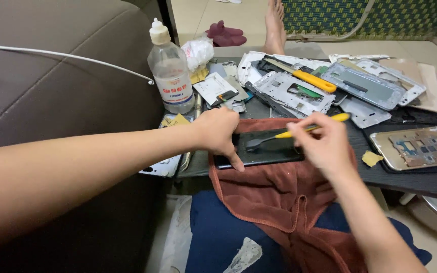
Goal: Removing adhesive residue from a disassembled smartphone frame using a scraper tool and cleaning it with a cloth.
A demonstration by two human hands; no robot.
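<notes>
A dark table [421,179] crowded with stripped phone frames carries a rust-red towel [279,197], and on it lies a flat black phone panel [264,149]. The left hand [218,132] presses down on the panel's left end, fingers spread. The right hand [322,144], just right of the panel, pinches a yellow-handled brush [299,130] whose dark head rests on it.

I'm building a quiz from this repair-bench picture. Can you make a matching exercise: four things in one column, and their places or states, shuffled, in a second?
Things:
1. brush
2. black phone
3. clear bottle
4. yellow-handled knife

Places or states:
A. lying on the pile of phone frames at the back
B. standing upright beside the sofa
C. held in the right hand, bristles on the phone
D. flat on the red-brown towel, steadied by the left hand

Pairs: 1-C, 2-D, 3-B, 4-A
</notes>
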